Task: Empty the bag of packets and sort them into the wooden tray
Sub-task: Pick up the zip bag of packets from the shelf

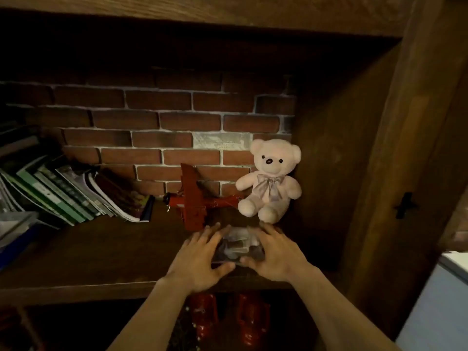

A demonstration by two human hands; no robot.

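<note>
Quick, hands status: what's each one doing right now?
Left hand: open, fingers spread, against the left side of the clear bag on the shelf.
Right hand: open, fingers spread, against the bag's right side.

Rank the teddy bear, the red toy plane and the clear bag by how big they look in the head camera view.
1. Plane and teddy bear: much alike, too close to rank.
2. Bag: smallest, though both hands cover its sides and it sits nearer the camera.

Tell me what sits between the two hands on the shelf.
A clear bag of packets, seen in the head view, between the left hand and right hand.
</note>
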